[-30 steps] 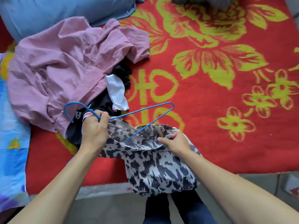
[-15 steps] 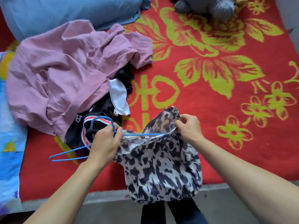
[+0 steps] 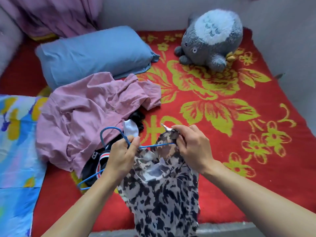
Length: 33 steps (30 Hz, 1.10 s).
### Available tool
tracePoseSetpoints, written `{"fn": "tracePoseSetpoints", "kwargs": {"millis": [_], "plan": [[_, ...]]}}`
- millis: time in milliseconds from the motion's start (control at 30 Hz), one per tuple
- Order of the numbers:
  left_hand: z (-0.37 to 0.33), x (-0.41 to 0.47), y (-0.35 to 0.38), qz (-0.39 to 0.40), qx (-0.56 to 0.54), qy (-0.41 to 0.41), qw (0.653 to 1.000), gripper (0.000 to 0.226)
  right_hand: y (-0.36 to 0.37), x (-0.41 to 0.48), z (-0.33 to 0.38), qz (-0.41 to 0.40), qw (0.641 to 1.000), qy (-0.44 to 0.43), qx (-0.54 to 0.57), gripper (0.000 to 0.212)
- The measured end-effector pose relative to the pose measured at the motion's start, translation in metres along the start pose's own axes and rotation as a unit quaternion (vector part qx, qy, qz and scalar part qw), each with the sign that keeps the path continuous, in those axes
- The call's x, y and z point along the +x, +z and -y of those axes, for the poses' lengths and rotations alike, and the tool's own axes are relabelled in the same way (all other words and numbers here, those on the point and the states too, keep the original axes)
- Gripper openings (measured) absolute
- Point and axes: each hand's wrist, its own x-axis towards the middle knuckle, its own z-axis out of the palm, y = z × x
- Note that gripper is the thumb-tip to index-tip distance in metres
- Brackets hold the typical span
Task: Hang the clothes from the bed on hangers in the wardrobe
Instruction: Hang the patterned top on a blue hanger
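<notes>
Left hand [image 3: 122, 155] pinched a springy blue wire hanger [image 3: 153, 145] at its neck while right hand [image 3: 191, 147] gripped the probably light, limp patterned top [image 3: 164, 190] by its shoulder edge.

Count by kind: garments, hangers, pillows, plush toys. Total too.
Garments: 3 (print top, pink shirt, black garment; white scrap unclear, not counted)
Hangers: 1
Pillows: 1
Plush toys: 1
Total: 6

Blue hanger [image 3: 153, 145], right end inside patterned top [image 3: 162, 194] (hem off-frame)
</notes>
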Motion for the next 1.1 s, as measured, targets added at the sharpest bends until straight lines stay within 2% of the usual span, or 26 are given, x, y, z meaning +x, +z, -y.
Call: {"fn": "tracePoseSetpoints", "kwargs": {"millis": [67, 133, 267, 300, 400, 467, 600, 667, 767, 833, 933, 1000, 1100], "plan": [[-0.026, 0.001, -0.012, -0.025, -0.034, 0.001, 0.999, 0.045, -0.025, 0.009, 0.016, -0.03, 0.996, -0.061, -0.049, 0.027], [-0.048, 0.0, -0.023, -0.039, -0.065, -0.006, 0.997, 0.045, -0.052, 0.019, 0.03, -0.04, 0.995, -0.081, -0.052, 0.025], [-0.104, 0.002, -0.044, -0.061, -0.083, 0.006, 0.995, 0.045, -0.123, 0.056, 0.06, -0.005, 0.993, 0.02, 0.114, 0.021], [-0.123, 0.003, -0.049, -0.074, -0.093, 0.014, 0.993, 0.045, -0.141, 0.068, 0.063, 0.019, 0.991, 0.034, 0.131, 0.02], [-0.178, 0.008, -0.07, -0.123, -0.121, 0.019, 0.985, 0.046, -0.191, 0.1, 0.066, 0.074, 0.989, 0.034, 0.12, 0.041], [-0.206, 0.012, -0.084, -0.138, -0.127, 0.041, 0.981, 0.045, -0.222, 0.112, 0.069, 0.087, 0.988, 0.019, 0.125, 0.045], [-0.256, 0.01, -0.105, -0.177, -0.133, 0.077, 0.972, 0.045, -0.288, 0.122, 0.091, 0.092, 0.994, -0.055, 0.031, 0.038], [-0.285, 0.002, -0.112, -0.213, -0.147, 0.091, 0.962, 0.044, -0.313, 0.126, 0.1, 0.059, 0.99, -0.119, -0.035, 0.041], [-0.319, -0.015, -0.127, -0.254, -0.138, 0.113, 0.951, 0.042, -0.337, 0.127, 0.112, -0.009, 0.974, -0.219, -0.05, 0.045], [-0.337, -0.034, -0.137, -0.265, -0.119, 0.131, 0.948, 0.04, -0.349, 0.123, 0.12, -0.027, 0.962, -0.271, -0.036, 0.049], [-0.355, -0.079, -0.15, -0.249, -0.09, 0.118, 0.957, 0.035, -0.36, 0.107, 0.13, -0.023, 0.952, -0.298, 0.066, 0.045], [-0.358, -0.113, -0.159, -0.215, -0.065, 0.082, 0.971, 0.034, -0.361, 0.099, 0.134, -0.005, 0.938, -0.295, 0.182, 0.031], [-0.349, -0.171, -0.179, -0.261, -0.04, 0.002, 0.964, 0.021, -0.362, 0.09, 0.144, 0.062, 0.909, -0.268, 0.314, 0.018]]}}
